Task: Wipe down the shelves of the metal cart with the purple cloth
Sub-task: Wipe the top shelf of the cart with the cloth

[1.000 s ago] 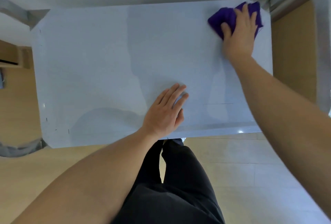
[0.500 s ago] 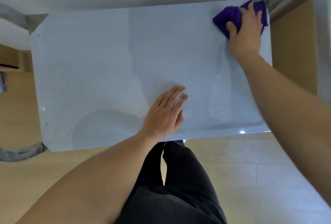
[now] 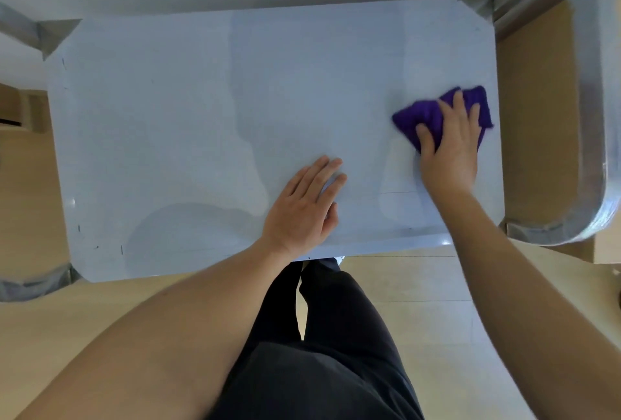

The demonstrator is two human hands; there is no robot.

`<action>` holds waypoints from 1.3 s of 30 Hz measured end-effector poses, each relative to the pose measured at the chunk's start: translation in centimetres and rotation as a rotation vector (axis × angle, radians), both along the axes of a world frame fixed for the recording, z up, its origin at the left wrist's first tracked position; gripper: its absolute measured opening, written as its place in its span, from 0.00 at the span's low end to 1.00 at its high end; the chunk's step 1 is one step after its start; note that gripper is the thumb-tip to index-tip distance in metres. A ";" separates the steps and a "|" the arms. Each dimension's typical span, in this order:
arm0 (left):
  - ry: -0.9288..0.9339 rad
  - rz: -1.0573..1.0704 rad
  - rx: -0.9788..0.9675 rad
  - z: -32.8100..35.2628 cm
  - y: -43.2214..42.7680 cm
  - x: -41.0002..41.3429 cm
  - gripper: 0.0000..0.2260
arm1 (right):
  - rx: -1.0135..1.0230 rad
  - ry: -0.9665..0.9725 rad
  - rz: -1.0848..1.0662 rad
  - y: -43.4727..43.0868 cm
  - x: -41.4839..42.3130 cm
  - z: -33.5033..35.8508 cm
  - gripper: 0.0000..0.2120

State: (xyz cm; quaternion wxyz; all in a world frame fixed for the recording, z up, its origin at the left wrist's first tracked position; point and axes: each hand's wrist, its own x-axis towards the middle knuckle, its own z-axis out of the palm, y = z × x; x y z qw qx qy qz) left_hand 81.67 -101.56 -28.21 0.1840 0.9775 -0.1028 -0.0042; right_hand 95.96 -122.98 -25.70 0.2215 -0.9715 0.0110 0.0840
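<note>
The metal cart's top shelf (image 3: 188, 123) fills the upper middle of the head view, pale and shiny. A bunched purple cloth (image 3: 425, 115) lies on its right side, close to the right edge. My right hand (image 3: 448, 147) presses down on the cloth with fingers spread over it. My left hand (image 3: 304, 209) rests flat on the shelf near the front edge, fingers together, holding nothing. The lower shelves are hidden under the top one.
A curved metal handle (image 3: 594, 123) loops off the cart's right end. Metal frame parts (image 3: 32, 33) show at the left corners. A white wall runs behind the cart. Pale wood floor (image 3: 437, 312) and my dark trousers (image 3: 329, 345) are below.
My right hand has dragged the cloth from the far right corner of the shelf toward me along the right edge. My left hand has stayed in place.
</note>
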 end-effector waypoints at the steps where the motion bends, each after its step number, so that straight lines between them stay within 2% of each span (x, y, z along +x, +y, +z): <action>1: 0.001 -0.002 0.001 0.0 0.0 0.0 0.20 | -0.006 -0.007 0.003 0.2 2.1 0.0 0.22; 4: -0.004 -0.009 0.009 0.1 0.0 0.0 0.20 | -0.022 -0.023 0.009 0.8 7.7 0.1 0.23; 7: -0.001 -0.011 0.008 0.3 0.1 0.0 0.20 | -0.013 -0.009 -0.002 1.1 8.7 0.1 0.23; 10: -0.004 -0.006 0.008 0.3 0.1 0.0 0.20 | 0.028 0.001 -0.003 0.7 5.0 0.5 0.23; 15: 0.000 -0.001 0.000 0.4 0.1 0.1 0.20 | 0.001 -0.017 0.004 -0.9 -6.7 0.2 0.23; 19: 0.003 -0.007 -0.002 0.3 0.0 0.1 0.20 | -0.060 -0.049 0.125 -4.4 -8.1 0.0 0.23; 24: 0.019 -0.007 0.005 0.5 0.2 0.1 0.20 | 0.051 -0.131 -0.114 -1.3 -9.1 -0.6 0.21; 27: 0.034 -0.004 0.003 0.7 0.1 0.1 0.20 | 0.017 -0.116 0.028 2.6 -11.8 -0.8 0.22; 29: 0.042 -0.004 0.007 0.8 0.0 0.1 0.19 | -0.006 -0.093 0.179 2.1 -12.0 -0.7 0.22; 31: 0.032 0.000 0.002 0.9 -0.1 0.1 0.19 | -0.038 -0.108 0.221 -0.5 -11.5 -0.7 0.22; 36: 0.032 0.000 -0.008 0.9 -0.1 0.1 0.20 | -0.055 -0.091 -0.121 -5.2 -11.9 -0.4 0.22; 39: 0.030 0.002 -0.003 0.8 0.0 0.1 0.20 | -0.026 -0.119 -0.136 -1.5 -13.4 -0.6 0.21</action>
